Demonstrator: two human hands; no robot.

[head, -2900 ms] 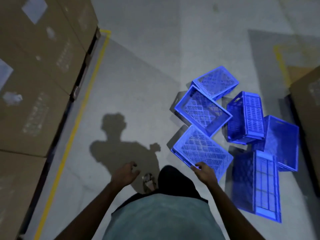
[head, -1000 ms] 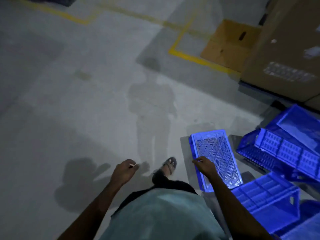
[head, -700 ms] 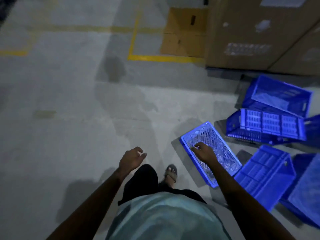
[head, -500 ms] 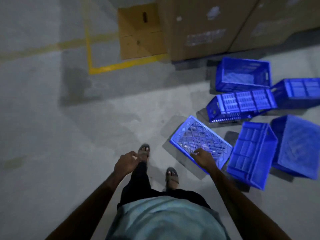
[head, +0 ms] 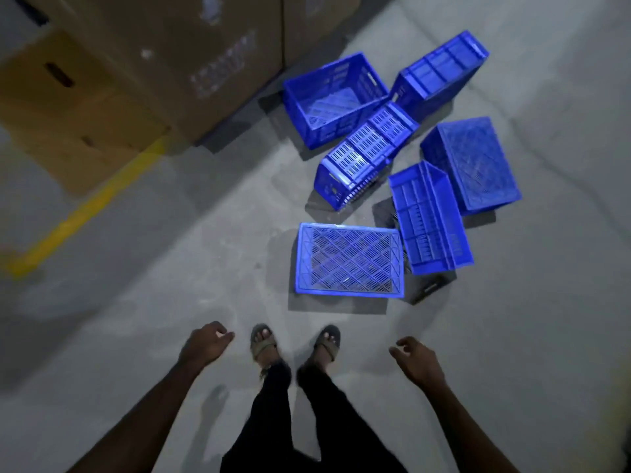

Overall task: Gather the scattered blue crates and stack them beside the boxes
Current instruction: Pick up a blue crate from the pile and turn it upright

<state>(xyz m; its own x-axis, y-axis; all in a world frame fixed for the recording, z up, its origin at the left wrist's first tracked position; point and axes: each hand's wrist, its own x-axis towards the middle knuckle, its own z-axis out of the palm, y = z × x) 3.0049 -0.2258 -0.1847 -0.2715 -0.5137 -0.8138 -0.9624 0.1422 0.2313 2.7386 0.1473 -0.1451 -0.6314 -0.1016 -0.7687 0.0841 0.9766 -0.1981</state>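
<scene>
Left hand [head: 205,343] and right hand [head: 418,361] are hanging on either side of the sandalled feet [head: 263,343], each with fingers loosely curled and gripping nothing. The nearest blue crate [head: 350,261] is lying on the grey floor [head: 136,302] just ahead of the feet, lattice panel facing up, apart from both hands. Five further crates [head: 367,155] are lying jumbled beyond it, the upright crate [head: 333,97] sitting just beside the cardboard boxes [head: 191,56].
</scene>
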